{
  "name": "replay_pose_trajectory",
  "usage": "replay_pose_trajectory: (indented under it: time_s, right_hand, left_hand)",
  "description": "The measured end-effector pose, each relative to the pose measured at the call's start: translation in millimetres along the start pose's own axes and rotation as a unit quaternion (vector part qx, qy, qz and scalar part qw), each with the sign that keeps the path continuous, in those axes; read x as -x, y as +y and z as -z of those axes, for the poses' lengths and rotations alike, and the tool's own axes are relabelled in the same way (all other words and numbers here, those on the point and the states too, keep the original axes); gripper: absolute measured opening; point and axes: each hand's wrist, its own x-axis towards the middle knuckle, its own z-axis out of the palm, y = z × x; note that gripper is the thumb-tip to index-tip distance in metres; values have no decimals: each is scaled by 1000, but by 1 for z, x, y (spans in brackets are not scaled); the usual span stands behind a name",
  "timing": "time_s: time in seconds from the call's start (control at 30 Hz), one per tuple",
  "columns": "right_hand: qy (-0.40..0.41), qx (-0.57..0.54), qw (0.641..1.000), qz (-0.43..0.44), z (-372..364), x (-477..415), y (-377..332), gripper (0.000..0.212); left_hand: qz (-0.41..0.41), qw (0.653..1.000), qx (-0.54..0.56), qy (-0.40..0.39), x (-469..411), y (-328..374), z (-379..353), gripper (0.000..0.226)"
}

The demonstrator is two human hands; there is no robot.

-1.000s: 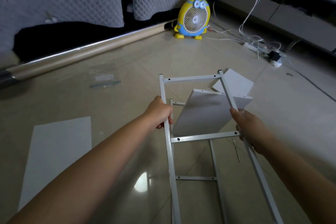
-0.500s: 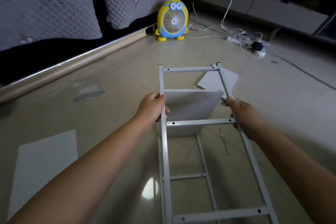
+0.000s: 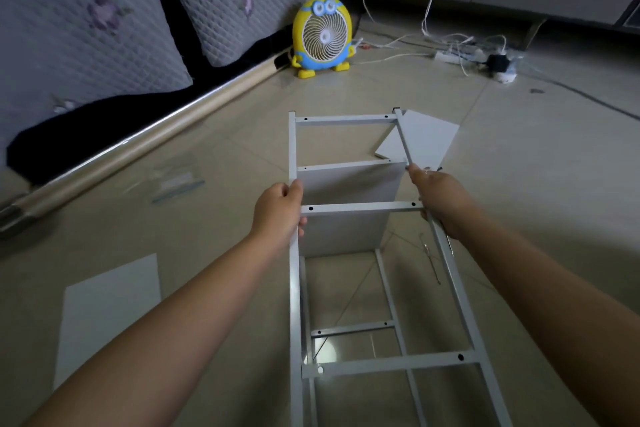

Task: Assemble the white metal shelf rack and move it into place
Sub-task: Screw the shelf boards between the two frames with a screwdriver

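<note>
The white metal rack frame (image 3: 360, 207) lies lengthwise away from me, raised off the tiled floor, its rungs like a ladder. My left hand (image 3: 278, 210) grips the left upright beside the middle rung. My right hand (image 3: 440, 199) grips the right upright at the same height. A white shelf board (image 3: 349, 184) sits inside the frame between the two side ladders. A second side frame (image 3: 391, 302) shows underneath. Another white board (image 3: 429, 139) lies flat on the floor past the frame's far right corner.
A large white panel (image 3: 107, 315) lies on the floor at left. A clear plastic bag (image 3: 175, 180) lies further back. A thin metal tool (image 3: 431, 262) lies by the right upright. A yellow fan (image 3: 322, 36), a power strip with cables (image 3: 474, 57) and a cushioned sofa (image 3: 86, 28) stand beyond.
The frame has swung straighter in front of me and the shelf board now sits squarer between the uprights. My view has tipped up. Both hands keep their grip.
</note>
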Motion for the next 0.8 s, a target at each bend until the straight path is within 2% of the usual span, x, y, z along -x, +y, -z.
replay_pose_trajectory:
  time_s: [0.17,0.23,0.37,0.43,0.57,0.63,0.73,0.8]
  right_hand:
    - [11,-50,999,10,4,-4,-4,60]
    - [4,-49,999,8,7,-4,-5,52]
    - [-44,-129,989,60,14,6,7,31]
    - [-51,-113,990,66,15,8,11,27]
    - [-21,-88,995,46,11,3,9,29]
    - [-21,-96,995,35,7,2,11,30]
    - [-36,-106,994,6,4,1,11,31]
    - [-45,-115,992,-19,8,-1,7,32]
  left_hand:
    - [9,1000,-9,22,-8,8,-7,38]
    - [6,999,-24,35,-12,11,-7,39]
    - [11,996,-11,93,-34,16,0,38]
    - [7,993,-35,109,-45,21,2,36]
    - [-31,978,-185,95,-53,31,-2,43]
    - [-28,972,-221,75,-56,30,-4,38]
    - [-8,978,-202,55,-60,23,-5,29]
    - [-2,990,-132,40,-64,15,-5,23]
